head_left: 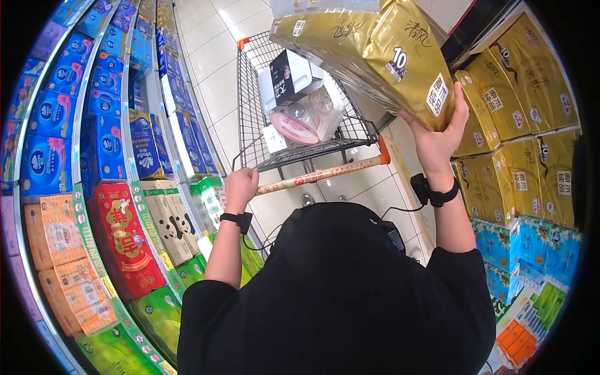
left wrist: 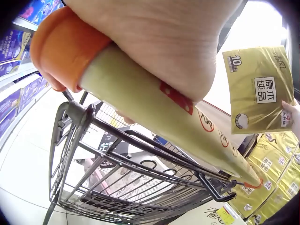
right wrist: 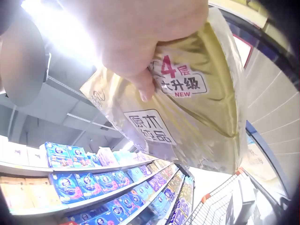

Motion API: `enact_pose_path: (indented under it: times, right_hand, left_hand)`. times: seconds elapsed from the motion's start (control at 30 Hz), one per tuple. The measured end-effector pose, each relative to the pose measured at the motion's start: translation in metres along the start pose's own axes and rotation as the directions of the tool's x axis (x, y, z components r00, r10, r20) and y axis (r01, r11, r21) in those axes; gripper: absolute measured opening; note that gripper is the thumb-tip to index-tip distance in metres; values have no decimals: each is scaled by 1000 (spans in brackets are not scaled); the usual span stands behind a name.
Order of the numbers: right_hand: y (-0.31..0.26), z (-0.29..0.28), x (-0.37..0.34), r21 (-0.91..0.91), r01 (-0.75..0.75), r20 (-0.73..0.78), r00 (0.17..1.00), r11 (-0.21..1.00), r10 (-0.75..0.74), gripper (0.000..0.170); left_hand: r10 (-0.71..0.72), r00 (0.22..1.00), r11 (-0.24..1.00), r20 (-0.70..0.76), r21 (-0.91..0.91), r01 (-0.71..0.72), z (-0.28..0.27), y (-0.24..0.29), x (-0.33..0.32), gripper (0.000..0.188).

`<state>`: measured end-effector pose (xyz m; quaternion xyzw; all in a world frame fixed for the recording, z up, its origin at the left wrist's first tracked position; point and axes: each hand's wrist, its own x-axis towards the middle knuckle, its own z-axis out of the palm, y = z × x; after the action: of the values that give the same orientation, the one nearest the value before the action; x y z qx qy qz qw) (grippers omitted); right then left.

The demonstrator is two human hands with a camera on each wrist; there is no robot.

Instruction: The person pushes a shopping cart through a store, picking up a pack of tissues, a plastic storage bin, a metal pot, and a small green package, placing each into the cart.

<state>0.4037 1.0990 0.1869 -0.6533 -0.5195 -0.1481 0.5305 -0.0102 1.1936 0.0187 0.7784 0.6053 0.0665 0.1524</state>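
My right hand (head_left: 440, 140) grips a large gold pack of tissues (head_left: 400, 59) by its near right corner, with the thumb on one side and the fingers on another. The pack is tilted and held up over the right side of a shopping cart (head_left: 244, 94). In the right wrist view the hand (right wrist: 136, 42) presses into the glossy wrap of the pack (right wrist: 197, 119). My left hand (head_left: 240, 187) holds the left end of the cart handle (head_left: 322, 175). Seen from the left wrist, its palm (left wrist: 164, 51) lies over the handle, next to the orange end cap (left wrist: 70, 51).
Inside the cart lie a white and black box (head_left: 290, 78) and a clear-wrapped item with a pink round end (head_left: 297, 128). Shelves of blue tissue packs (head_left: 47, 162) run along the left. Stacked gold packs (head_left: 487, 181) stand close at the right, with blue packs (head_left: 540, 240) nearer me.
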Motion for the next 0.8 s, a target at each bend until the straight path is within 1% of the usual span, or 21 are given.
enact_pose_path:
  times: [0.1, 0.27, 0.43, 0.5, 0.53, 0.57, 0.6, 0.63, 0.67, 0.7, 0.73, 0.8]
  right_hand:
    - [-4, 0, -2, -15, -37, 14, 999, 999, 37, 108]
    - [-9, 1, -3, -8, -22, 18, 1000, 1000, 22, 109]
    - [-16, 8, 1, 13, -23, 33, 999, 1000, 22, 109]
    - [-18, 13, 4, 81, -66, 49, 997, 995, 62, 108]
    - [-22, 16, 7, 82, -64, 55, 997, 995, 59, 108]
    - [-27, 19, 11, 95, -99, 81, 992, 991, 91, 106]
    - [-31, 22, 13, 106, -135, 107, 987, 985, 123, 104]
    - [-31, 28, 14, 103, -132, 111, 987, 986, 120, 104]
    - [-31, 35, 16, 171, -173, 150, 977, 970, 148, 102]
    - [-32, 44, 17, 203, -190, 172, 973, 961, 156, 102]
    - [-32, 52, 19, 235, -207, 193, 968, 950, 163, 101]
    - [-30, 74, 18, 197, -189, 220, 965, 962, 144, 99]
  left_hand:
    - [-3, 1000, 1000, -10, 0, 3, 1, 1, -2, 38]
    - [-10, 1000, 1000, 10, 2, 10, 1, 5, -2, 39]
    - [25, 1000, 999, -13, -38, -26, 7, 2, -3, 39]
    - [12, 1000, 997, -21, -71, -14, 7, 5, -4, 37]
    - [7, 1000, 995, -26, -100, -9, 7, 5, -4, 36]
    - [35, 998, 993, -57, -107, -41, 13, -1, -2, 36]
    - [31, 998, 993, -54, -111, -37, 5, 1, -4, 36]
    - [136, 989, 971, 66, -208, -120, -12, 7, -6, 38]
    - [249, 953, 931, 171, -313, -187, -20, 10, -6, 42]
    - [347, 927, 909, 143, -296, -295, -16, 4, -5, 49]
    - [346, 928, 907, 136, -301, -294, -12, 2, -5, 49]
    - [408, 891, 913, 201, -92, -397, -4, 1, -5, 46]
